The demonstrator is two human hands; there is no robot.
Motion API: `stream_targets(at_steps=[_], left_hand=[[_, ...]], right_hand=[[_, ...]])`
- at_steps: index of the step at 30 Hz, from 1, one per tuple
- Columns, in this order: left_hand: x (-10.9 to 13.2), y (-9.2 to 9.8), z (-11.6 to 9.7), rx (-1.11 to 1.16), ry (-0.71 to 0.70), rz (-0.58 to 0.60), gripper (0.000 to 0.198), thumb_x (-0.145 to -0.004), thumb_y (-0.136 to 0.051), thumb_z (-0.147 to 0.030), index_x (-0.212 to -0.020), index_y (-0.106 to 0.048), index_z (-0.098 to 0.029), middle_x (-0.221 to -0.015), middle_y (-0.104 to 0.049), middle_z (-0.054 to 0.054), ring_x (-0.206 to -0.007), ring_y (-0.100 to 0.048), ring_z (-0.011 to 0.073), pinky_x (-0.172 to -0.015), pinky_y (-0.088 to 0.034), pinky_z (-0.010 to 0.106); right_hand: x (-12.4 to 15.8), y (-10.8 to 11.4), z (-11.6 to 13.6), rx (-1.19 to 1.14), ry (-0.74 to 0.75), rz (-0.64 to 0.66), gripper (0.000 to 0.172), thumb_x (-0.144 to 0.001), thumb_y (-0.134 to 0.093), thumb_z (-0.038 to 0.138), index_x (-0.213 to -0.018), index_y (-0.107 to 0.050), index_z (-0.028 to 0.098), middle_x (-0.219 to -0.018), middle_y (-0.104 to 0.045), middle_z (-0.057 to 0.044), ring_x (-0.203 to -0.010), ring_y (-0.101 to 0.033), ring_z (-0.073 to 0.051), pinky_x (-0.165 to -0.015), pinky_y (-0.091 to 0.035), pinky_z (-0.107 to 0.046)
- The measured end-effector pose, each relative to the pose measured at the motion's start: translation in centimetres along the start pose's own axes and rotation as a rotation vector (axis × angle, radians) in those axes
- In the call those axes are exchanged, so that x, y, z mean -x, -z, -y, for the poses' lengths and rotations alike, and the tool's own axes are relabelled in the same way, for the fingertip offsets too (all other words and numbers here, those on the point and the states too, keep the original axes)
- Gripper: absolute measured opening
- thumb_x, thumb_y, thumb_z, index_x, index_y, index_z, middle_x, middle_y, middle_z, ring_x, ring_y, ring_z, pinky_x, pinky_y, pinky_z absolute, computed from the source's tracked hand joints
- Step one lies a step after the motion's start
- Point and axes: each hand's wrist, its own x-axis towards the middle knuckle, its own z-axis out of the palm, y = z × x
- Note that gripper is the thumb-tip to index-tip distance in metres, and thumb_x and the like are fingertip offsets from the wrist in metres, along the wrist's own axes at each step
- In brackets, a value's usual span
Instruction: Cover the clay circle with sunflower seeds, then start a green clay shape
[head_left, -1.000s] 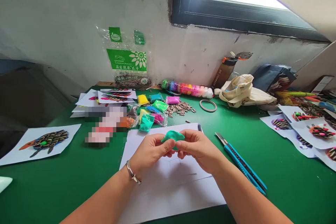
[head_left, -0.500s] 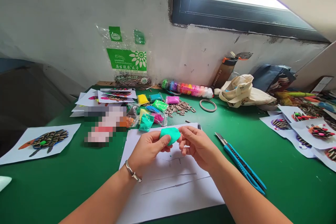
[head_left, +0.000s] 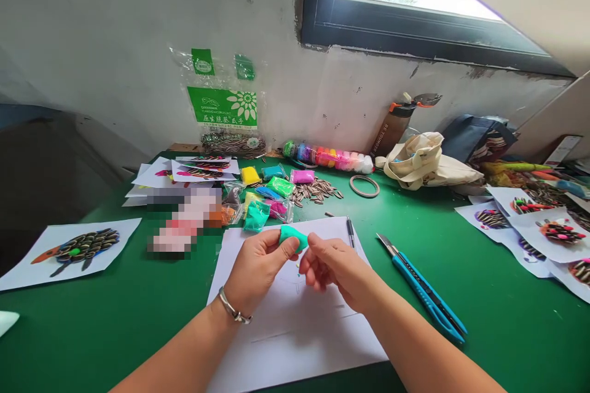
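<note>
A piece of turquoise modelling clay [head_left: 292, 237] is held above the far half of a sheet of white paper [head_left: 295, 353], pinched firmly between the thumb and fingers of the left hand [head_left: 255, 267]. Its right end is met by the fingertips of the loosely curled right hand [head_left: 338, 267]; whether it is gripped there cannot be told. A pen [head_left: 351, 232] is laid at the paper's far right corner, and a blue utility knife [head_left: 421, 285] beyond its right edge. Along the back edge of the green table [head_left: 507, 325], "原生脆葵瓜子" can be read on a sunflower-seed bag [head_left: 222, 107], the small Latin line above being blurred, and "BE YOUNGER" on a brown bottle [head_left: 391, 129].
</note>
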Motion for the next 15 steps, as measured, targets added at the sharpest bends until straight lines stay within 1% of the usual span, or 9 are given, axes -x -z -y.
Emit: stream_targets(at_steps=[2, 4, 6, 8, 10, 12, 15], left_hand=[[0.05, -0.05, -0.10, -0.007, -0.022, 0.016, 0.020, -0.080, -0.064, -0.035, -0.076, -0.069, -0.016, -0.071, -0.064, 0.001, -0.070, -0.057, 0.0150, -0.067, -0.047, 0.025], [0.10, -0.10, -0.15, -0.038, -0.030, 0.001, 0.018, -0.079, -0.065, -0.034, -0.078, -0.069, -0.016, -0.072, -0.065, 0.001, -0.070, -0.057, 0.0153, -0.066, -0.046, 0.025], [0.16, -0.12, -0.12, -0.092, -0.010, -0.018, 0.021, -0.077, -0.066, -0.036, -0.075, -0.069, -0.016, -0.070, -0.064, 0.001, -0.068, -0.055, 0.0155, -0.064, -0.045, 0.025], [0.21, -0.12, -0.02, -0.121, 0.021, 0.005, 0.026, -0.076, -0.067, -0.040, -0.072, -0.068, -0.015, -0.068, -0.063, 0.002, -0.067, -0.053, 0.0157, -0.062, -0.043, 0.026], [0.21, -0.08, 0.11, -0.109, 0.033, 0.054, 0.030, -0.076, -0.066, -0.045, -0.073, -0.069, -0.015, -0.069, -0.062, 0.002, -0.068, -0.052, 0.0159, -0.062, -0.042, 0.026], [0.12, 0.02, 0.24, -0.065, 0.035, 0.095, 0.034, -0.076, -0.066, -0.048, -0.078, -0.070, -0.015, -0.073, -0.063, 0.003, -0.071, -0.053, 0.0165, -0.065, -0.042, 0.027], [-0.10, 0.25, 0.41, 0.023, 0.079, 0.092, 0.034, -0.074, -0.070, -0.048, -0.083, -0.071, -0.015, -0.078, -0.065, 0.004, -0.074, -0.054, 0.0170, -0.069, -0.044, 0.028]], right_hand=[[-0.01, -0.34, -0.04, 0.011, 0.084, -0.084, 0.046, -0.080, -0.057, 0.058, -0.072, -0.065, 0.014, -0.065, -0.057, -0.002, -0.055, -0.049, -0.010, -0.053, -0.036, -0.024], [-0.02, -0.53, 0.00, 0.017, 0.155, -0.166, 0.036, -0.079, -0.063, 0.051, -0.075, -0.065, 0.015, -0.070, -0.057, -0.001, -0.059, -0.049, -0.010, -0.056, -0.038, -0.024], [0.01, -0.55, 0.13, 0.007, 0.201, -0.208, 0.027, -0.079, -0.064, 0.044, -0.077, -0.065, 0.017, -0.071, -0.057, 0.000, -0.062, -0.049, -0.011, -0.058, -0.039, -0.025], [0.08, -0.44, 0.29, -0.001, 0.241, -0.220, 0.021, -0.078, -0.066, 0.038, -0.080, -0.067, 0.018, -0.072, -0.058, -0.001, -0.064, -0.048, -0.012, -0.059, -0.039, -0.026], [0.17, -0.34, 0.39, -0.007, 0.276, -0.218, 0.016, -0.078, -0.067, 0.034, -0.081, -0.069, 0.018, -0.073, -0.059, -0.001, -0.064, -0.048, -0.012, -0.060, -0.039, -0.026], [0.26, -0.30, 0.42, -0.016, 0.303, -0.212, 0.015, -0.078, -0.067, 0.032, -0.083, -0.070, 0.019, -0.073, -0.061, -0.001, -0.064, -0.048, -0.012, -0.061, -0.039, -0.027], [0.35, -0.38, 0.41, -0.016, 0.325, -0.191, 0.015, -0.078, -0.068, 0.032, -0.085, -0.072, 0.020, -0.074, -0.063, -0.001, -0.065, -0.049, -0.012, -0.062, -0.039, -0.027]])
